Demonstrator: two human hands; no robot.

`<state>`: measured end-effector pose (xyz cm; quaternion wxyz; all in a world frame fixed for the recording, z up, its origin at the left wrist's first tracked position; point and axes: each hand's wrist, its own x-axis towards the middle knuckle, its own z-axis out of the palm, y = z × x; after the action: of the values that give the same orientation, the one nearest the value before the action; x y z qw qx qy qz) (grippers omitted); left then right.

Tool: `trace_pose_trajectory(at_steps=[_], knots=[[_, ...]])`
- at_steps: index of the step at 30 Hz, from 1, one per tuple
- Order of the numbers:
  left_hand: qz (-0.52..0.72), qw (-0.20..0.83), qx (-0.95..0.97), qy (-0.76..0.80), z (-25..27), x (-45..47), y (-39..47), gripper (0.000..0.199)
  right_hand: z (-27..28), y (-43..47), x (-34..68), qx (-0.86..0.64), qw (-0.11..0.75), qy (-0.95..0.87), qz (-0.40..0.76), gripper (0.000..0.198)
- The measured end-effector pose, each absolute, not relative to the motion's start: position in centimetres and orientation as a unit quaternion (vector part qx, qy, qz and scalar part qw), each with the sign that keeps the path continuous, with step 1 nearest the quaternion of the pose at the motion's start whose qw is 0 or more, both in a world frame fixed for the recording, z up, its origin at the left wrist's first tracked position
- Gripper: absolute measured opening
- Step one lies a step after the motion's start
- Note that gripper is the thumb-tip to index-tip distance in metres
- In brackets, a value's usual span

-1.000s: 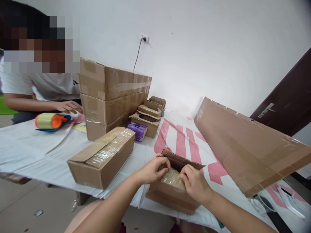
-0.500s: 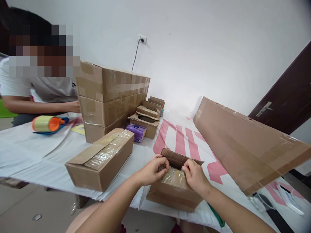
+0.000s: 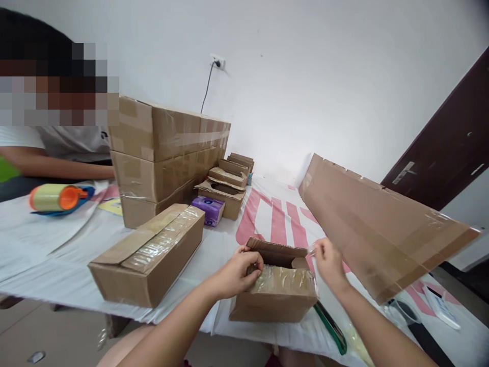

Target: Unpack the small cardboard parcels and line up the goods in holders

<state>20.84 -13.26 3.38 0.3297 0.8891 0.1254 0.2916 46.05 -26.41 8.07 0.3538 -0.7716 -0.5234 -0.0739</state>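
The small box (image 3: 272,307) is set on the cloth directly between the two hands, its long axis running sideways from the left hand (image 3: 243,272) toward the right. The left hand is the nearer: its curled fingers are closed on the box's left end, beside the raised rear flap (image 3: 277,250). The right hand (image 3: 329,262) is held apart from the box, just past its far right corner, with fingertips pinched on what seems to be a clear strip (image 3: 311,250). From that hand, the box lies to the left and slightly nearer the body. A green-edged tool (image 3: 331,329) is placed below the right hand, beside the box. To the left of the left hand, a long taped box (image 3: 170,272) is seen, its length pointing away. Beyond both hands, a purple packet (image 3: 208,210), open boxes (image 3: 232,204) and stacked cartons (image 3: 173,133) are lined up.
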Motion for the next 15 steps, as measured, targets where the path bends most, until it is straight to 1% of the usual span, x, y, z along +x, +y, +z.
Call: trace_pose_trajectory(at_steps=[4, 7, 10, 13, 14, 15], knots=[[0.297, 0.332, 0.886, 0.128, 3.2, 20.8, -13.3, 0.012, 9.4, -29.2, 50.2, -0.783, 0.362, -0.495, -0.103, 0.033], [0.293, 0.333, 0.887, 0.127, 3.2, 21.0, -13.2, 0.011, 8.3, -32.9, 52.4, -0.797, 0.317, -0.501, -0.116, 0.033], [0.288, 0.327, 0.891, 0.129, 3.4, 21.2, -13.2, 0.011, 4.1, -37.7, 54.4, -0.834, 0.209, -0.490, -0.142, 0.030], [0.281, 0.323, 0.894, 0.131, 3.6, 21.3, -13.2, 0.012, -2.0, -42.5, 55.7, -0.867, 0.087, -0.481, -0.098, 0.029], [0.279, 0.323, 0.894, 0.132, 3.7, 21.3, -13.2, 0.012, -3.9, -43.8, 55.9, -0.876, 0.070, -0.471, -0.076, 0.030], [0.277, 0.324, 0.894, 0.134, 3.7, 21.3, -13.3, 0.012, -5.4, -44.9, 56.0, -0.884, 0.078, -0.456, -0.066, 0.032]])
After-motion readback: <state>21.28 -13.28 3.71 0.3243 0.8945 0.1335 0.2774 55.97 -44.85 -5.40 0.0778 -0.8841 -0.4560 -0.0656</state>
